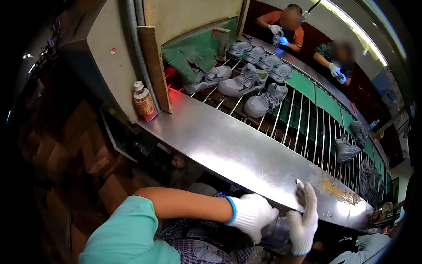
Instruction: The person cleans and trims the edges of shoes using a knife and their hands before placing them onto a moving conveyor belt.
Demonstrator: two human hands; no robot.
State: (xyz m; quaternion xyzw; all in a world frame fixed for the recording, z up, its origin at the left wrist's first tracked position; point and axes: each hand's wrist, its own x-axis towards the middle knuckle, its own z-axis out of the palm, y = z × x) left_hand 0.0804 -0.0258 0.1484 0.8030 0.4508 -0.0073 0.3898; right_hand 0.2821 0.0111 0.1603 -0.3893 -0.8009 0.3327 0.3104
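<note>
My left hand (254,215), in a white knit glove with a blue cuff, reaches across from the left with its fingers bent over a dark grey shoe (278,229). Much of that shoe is hidden by the glove. Close beside it is my right hand (304,222), also in a white glove, with its fingers stretched upward and its thumb toward the shoe. Whether the thumb touches the shoe I cannot tell. Both hands are at the near edge of a metal ledge (228,145).
Beyond the ledge, a rod conveyor (303,127) carries several grey sneakers (266,100) and green sheets (303,86). A bottle (144,102) stands at the ledge's left end. Yellowish residue (338,191) marks its right part. Two gloved people (288,26) handle shoes across the line.
</note>
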